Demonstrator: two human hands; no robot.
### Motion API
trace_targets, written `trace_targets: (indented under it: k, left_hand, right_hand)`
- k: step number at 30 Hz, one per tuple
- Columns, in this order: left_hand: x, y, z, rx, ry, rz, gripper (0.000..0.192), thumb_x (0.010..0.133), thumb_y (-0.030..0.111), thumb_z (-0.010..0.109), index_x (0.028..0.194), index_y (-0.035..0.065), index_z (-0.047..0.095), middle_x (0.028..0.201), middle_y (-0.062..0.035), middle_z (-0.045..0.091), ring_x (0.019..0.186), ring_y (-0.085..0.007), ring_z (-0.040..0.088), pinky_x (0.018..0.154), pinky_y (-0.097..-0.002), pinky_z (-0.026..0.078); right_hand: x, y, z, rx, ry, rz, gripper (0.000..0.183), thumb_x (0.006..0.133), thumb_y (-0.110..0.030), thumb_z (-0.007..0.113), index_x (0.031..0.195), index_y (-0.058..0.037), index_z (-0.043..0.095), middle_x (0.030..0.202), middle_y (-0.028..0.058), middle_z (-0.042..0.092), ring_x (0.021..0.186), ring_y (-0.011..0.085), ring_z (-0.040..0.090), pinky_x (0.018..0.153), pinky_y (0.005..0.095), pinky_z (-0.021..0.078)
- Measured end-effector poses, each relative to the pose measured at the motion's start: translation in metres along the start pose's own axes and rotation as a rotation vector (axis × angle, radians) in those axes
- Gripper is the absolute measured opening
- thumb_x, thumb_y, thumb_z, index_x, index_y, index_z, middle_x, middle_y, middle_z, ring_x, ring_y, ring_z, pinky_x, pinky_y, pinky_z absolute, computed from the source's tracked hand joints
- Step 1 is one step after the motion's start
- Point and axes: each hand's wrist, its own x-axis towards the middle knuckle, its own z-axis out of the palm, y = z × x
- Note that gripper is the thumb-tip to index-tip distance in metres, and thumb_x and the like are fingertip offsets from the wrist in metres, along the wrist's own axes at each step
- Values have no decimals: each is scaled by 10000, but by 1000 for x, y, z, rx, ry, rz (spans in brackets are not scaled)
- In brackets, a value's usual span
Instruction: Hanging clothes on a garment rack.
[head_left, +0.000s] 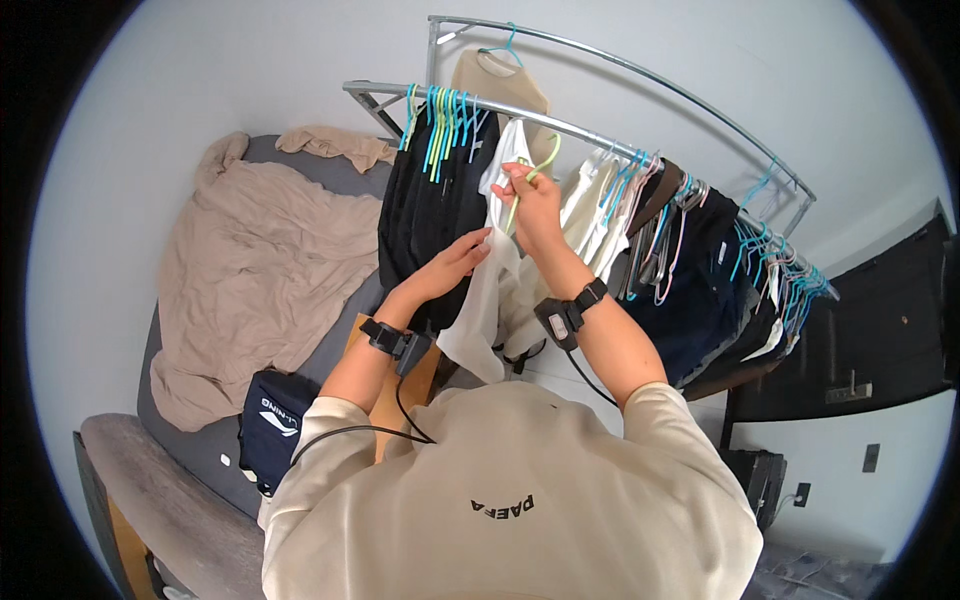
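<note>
My right hand (534, 199) grips a light-green hanger (553, 154) just below its hook, in front of the rack's front rail. A white garment (480, 307) drapes from about this hanger and hangs down towards my chest. My left hand (454, 262) is at the garment's left edge, with thumb and fingertips on the fabric. Behind my hands, another white garment (512, 142) hangs at the rail. Dark garments (420, 217) on blue and green hangers hang to the left of my left hand.
A metal clothes rack (555, 124) spans the front, with a beige shirt (495, 79) on its rear rail. Pale clothes (592, 202), dark trousers (675, 322) and several hangers (795, 300) line the right. Left is a bed with a crumpled beige blanket (262, 277) and a navy bag (277, 420).
</note>
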Motion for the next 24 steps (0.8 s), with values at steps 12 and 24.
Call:
trace_targets:
  k: [12, 24]
  left_hand:
    - [49, 0, 9, 214, 6, 56, 836, 906, 468, 665, 1486, -7, 296, 1333, -236, 496, 1137, -265, 523, 964, -347, 426]
    - [136, -34, 35, -1, -4, -90, 798, 840, 100, 487, 1572, 90, 169, 1472, -131, 414, 1305, -243, 410, 1090, -324, 328]
  right_hand:
    - [43, 18, -24, 45, 21, 20, 185, 1007, -114, 546, 1095, 20, 640, 828, 24, 573, 715, 103, 564, 866, 328, 560]
    - [84, 38, -145, -297, -55, 318, 710, 911, -392, 663, 1438, -28, 358, 1089, 93, 560, 1040, 162, 527, 929, 360, 422]
